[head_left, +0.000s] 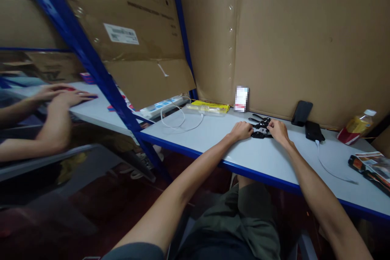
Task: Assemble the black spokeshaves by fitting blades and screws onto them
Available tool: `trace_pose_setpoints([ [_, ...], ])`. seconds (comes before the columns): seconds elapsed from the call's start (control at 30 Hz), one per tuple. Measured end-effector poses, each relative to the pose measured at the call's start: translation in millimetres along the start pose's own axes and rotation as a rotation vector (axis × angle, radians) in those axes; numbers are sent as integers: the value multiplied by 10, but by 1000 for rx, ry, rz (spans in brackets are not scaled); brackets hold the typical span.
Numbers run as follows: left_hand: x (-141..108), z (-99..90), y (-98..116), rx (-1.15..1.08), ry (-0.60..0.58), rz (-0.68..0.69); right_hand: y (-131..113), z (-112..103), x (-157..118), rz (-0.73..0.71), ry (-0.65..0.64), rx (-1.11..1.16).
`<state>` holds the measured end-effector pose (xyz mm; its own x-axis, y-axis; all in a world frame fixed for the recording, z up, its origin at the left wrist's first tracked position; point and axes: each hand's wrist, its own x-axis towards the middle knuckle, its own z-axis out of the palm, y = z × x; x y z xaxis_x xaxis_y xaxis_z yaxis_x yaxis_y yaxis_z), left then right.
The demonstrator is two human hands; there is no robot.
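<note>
On the grey tabletop, black hand tools that look like pliers (258,134) lie between my two hands, one long black handle pointing to the back left. My left hand (243,130) is closed at their left side, with its fingers curled under, so what they grip is hidden. From the right, my right hand (278,131) reaches over the tools with thumb and fingertips pinched together. Whatever sits in that pinch is too small to make out. Behind the tools, a phone with a lit, blurred screen (241,99) leans upright against the cardboard.
A dark phone (301,113), a black power bank (314,131) with white cable, a drink bottle (356,127) and a packaged tool (370,170) lie to the right. Left are a clear plastic case (207,109) and blue rack post (91,73). Another person's hands (65,95) work beyond it.
</note>
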<state>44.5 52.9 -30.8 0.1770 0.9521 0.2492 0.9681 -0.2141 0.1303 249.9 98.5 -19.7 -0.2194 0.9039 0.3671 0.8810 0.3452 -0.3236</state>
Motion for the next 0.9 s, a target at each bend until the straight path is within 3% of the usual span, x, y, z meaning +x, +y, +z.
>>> trace_pose_setpoints([
  [0.27,6,7,0,-8,6,1,18,-89,-27,78,-72,-155],
  [0.53,3,4,-4,2,15,8,-58,-109,-89,48,-123,-190],
  [0.77,-18,8,-12,8,105,42,-128,-48,-62,-54,-124,8],
  [0.9,-57,-13,-2,-53,178,98,-94,-77,-19,-34,-16,78],
])
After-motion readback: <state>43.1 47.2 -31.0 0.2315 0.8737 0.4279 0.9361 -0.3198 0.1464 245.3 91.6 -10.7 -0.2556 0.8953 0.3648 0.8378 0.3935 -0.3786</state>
